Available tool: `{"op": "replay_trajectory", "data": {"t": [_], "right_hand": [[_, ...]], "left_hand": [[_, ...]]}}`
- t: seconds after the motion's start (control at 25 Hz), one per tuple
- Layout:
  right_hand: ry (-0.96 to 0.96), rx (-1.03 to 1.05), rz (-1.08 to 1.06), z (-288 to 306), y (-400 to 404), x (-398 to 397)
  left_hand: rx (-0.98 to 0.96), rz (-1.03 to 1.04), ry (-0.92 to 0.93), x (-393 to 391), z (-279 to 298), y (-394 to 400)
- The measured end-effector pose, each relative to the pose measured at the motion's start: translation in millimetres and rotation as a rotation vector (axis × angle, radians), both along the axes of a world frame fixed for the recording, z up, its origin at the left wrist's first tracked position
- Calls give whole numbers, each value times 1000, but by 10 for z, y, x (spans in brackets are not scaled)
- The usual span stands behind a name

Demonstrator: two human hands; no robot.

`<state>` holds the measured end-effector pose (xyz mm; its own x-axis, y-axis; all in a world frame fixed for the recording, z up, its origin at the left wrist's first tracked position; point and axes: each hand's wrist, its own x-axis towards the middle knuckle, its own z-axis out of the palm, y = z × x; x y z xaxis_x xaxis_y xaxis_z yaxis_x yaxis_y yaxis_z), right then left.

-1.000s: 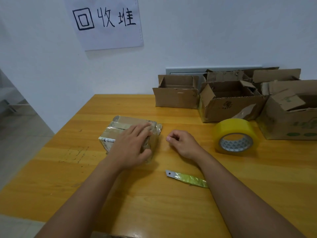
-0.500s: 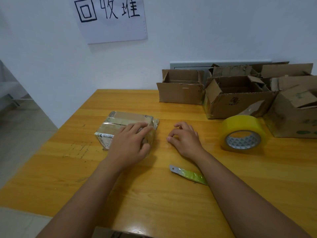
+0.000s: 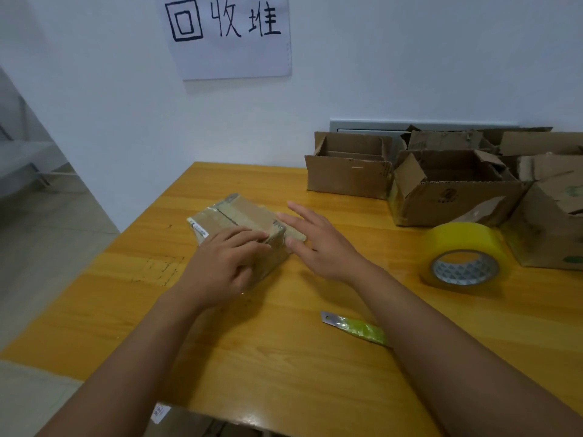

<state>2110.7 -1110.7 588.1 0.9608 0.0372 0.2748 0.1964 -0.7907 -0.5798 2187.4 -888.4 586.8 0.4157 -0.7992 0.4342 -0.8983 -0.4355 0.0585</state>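
A small taped cardboard parcel (image 3: 235, 216) lies on the yellow wooden table (image 3: 284, 357), turned at an angle. My left hand (image 3: 220, 263) rests on its near top edge, fingers bent over the corner and thumb against its near side. My right hand (image 3: 318, 244) is spread with straight fingers at the parcel's right end, fingertips touching its right edge. A green-handled utility knife (image 3: 355, 328) lies on the table just left of my right forearm. A big roll of yellow packing tape (image 3: 462, 253) stands at the right.
Several opened, torn cardboard boxes (image 3: 350, 171) line the back right of the table against the wall. A paper sign (image 3: 230, 33) with handwritten characters hangs on the wall. The table's left edge drops to a grey floor.
The parcel has turned, its right end swinging nearer. My right hand uncurled from a loose fist and reached left to the parcel's right end. My left hand stayed on top.
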Motion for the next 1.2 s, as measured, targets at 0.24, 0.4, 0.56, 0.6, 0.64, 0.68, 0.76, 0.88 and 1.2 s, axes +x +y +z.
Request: {"op": "replay_trajectory", "data": {"t": [0.24, 0.4, 0.56, 0.6, 0.64, 0.68, 0.76, 0.88, 1.2], "right_hand": [[18, -134, 73, 107, 241, 286], [-73, -266, 78, 153, 321, 345], [-114, -329, 96, 124, 348, 347], [-125, -350, 90, 115, 360, 351], [-137, -371, 79, 104, 380, 352], [-149, -387, 68, 89, 403, 353], [-155, -391, 56, 74, 431, 352], [-110, -374, 62, 116, 409, 347], [-126, -419, 55, 147, 455, 358]], "left_hand": [[98, 52, -215, 48, -173, 275], [49, 48, -275, 63, -292, 301], [-80, 10, -241, 38, -381, 290], [-153, 50, -180, 9, -374, 247], [-234, 121, -104, -16, -352, 188], [-299, 201, -36, -24, -324, 121], [-348, 280, -7, -5, -288, 13], [-349, 213, -85, 49, -339, -3], [-355, 184, 39, 54, -288, 38]]}}
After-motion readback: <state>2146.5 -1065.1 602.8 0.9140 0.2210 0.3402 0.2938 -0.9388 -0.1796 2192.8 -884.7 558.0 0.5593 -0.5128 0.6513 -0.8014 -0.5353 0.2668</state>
